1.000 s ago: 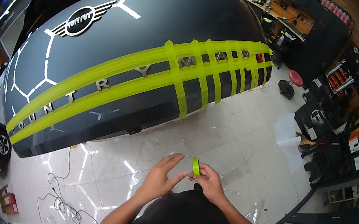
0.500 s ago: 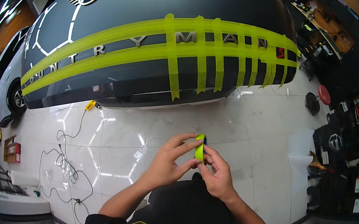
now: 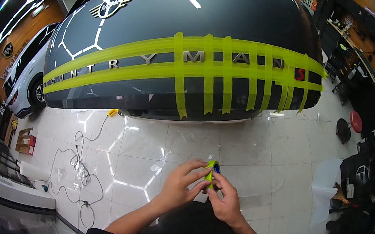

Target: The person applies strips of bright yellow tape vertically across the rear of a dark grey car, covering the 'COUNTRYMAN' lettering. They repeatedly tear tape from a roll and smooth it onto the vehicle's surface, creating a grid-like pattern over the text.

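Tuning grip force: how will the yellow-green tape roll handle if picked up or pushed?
Probably light: the left hand and right hand hold the yellow-green tape roll by the fingertips. Likely to roll if pushed on edge, being a narrow ring. Unwound tape should be floppy: the tape strips follow the dark grey car's curve.

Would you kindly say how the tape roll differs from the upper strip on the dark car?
The tape roll forms a ring; the upper strip runs as a long band. The tape roll is held between the left hand and right hand; the upper strip lies on the dark car. Both are yellow-green.
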The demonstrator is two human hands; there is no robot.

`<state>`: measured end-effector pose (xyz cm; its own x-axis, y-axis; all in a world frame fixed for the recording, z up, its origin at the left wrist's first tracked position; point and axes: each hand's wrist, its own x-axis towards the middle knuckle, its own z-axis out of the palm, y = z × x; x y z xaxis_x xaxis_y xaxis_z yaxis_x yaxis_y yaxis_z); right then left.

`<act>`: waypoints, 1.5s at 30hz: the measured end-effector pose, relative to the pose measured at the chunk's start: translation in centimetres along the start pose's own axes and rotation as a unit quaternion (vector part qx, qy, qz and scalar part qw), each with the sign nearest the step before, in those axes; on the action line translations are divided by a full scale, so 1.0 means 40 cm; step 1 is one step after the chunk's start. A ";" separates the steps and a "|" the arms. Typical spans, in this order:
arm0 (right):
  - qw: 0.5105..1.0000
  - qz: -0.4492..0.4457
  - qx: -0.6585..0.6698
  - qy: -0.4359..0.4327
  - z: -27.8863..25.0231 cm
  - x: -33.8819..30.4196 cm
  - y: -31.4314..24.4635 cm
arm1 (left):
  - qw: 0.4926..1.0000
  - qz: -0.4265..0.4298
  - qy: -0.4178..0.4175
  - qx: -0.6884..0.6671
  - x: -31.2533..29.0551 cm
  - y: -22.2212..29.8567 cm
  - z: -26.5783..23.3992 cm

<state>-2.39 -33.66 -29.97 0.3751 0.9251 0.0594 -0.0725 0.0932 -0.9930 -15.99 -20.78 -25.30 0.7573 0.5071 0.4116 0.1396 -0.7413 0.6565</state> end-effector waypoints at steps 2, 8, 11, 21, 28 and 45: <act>1.000 0.005 0.013 -0.005 -0.003 -0.001 0.017 | 0.999 0.013 -0.013 0.048 -0.023 0.004 0.004; 0.997 0.039 -0.013 -0.069 0.001 -0.002 0.017 | 0.995 -0.087 -0.052 -0.012 -0.055 0.016 -0.016; 0.995 0.041 -0.023 -0.088 0.002 -0.002 0.033 | 0.989 -0.108 -0.099 0.011 -0.052 0.024 -0.024; 0.990 0.095 -0.037 -0.100 0.003 -0.014 0.053 | 0.995 -0.086 -0.036 0.040 -0.118 0.004 0.043; 0.984 0.104 -0.089 -0.112 -0.008 -0.009 0.021 | 0.994 -0.051 -0.019 0.091 -0.122 -0.031 0.045; 0.985 -0.022 -0.171 -0.028 -0.023 0.014 -0.085 | 0.995 -0.070 0.047 -0.051 -0.016 -0.008 -0.013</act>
<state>-1.09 -33.78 -26.67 0.3196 0.9424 0.0988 0.2620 0.0124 -0.9650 -16.85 -20.64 -25.46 0.6709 0.6449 0.3660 0.1705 -0.6145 0.7702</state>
